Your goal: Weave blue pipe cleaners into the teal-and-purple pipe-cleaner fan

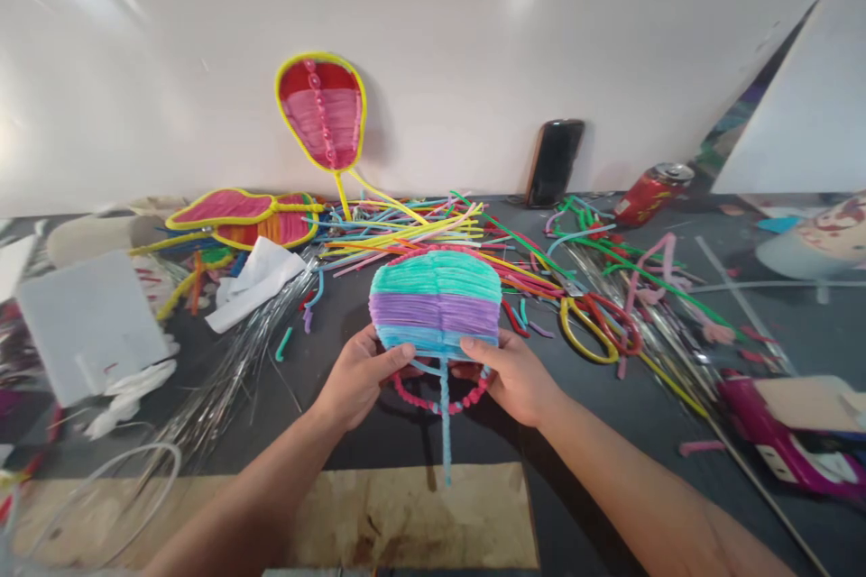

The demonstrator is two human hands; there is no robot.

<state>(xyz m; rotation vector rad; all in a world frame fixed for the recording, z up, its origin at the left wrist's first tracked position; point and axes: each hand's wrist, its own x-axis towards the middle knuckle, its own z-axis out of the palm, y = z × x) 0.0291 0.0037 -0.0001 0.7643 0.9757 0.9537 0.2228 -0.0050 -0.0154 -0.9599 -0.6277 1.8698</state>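
"What's held, and how?"
"Left hand [357, 379] and right hand [518, 376] pinch the striped pipe-cleaner panel [437, 311] by its lower sides, above the table [344, 315], probably for steadiness."
"And the scissors [569, 336]?"
"Lying to its right, likely for easy reach."

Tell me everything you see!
Striped fuzzy piece: one, green-purple-blue, centre
Twisted ring: one, mostly pink, below it
Fan shape: one, pink-red-yellow, back left
Flat fuzzy pieces: two or more, pink-orange-yellow, left
Fuzzy sticks: many, mixed colours, middle, right
Shiny strands: many, silver, left, right
Scissors: one, red-yellow handles, right
Phone: one, black, back right
Can: one, red, right
Blurry cup: one, whitish, far right
Plastic object: one, magenta, right
Card: one, white, left
Crumpled paper: one, white, left
Board: one, tan, bottom
Table: one, dark, underneath
Wall: one, white, back
Left hand: one, bare, on piece
Right hand: one, bare, on piece
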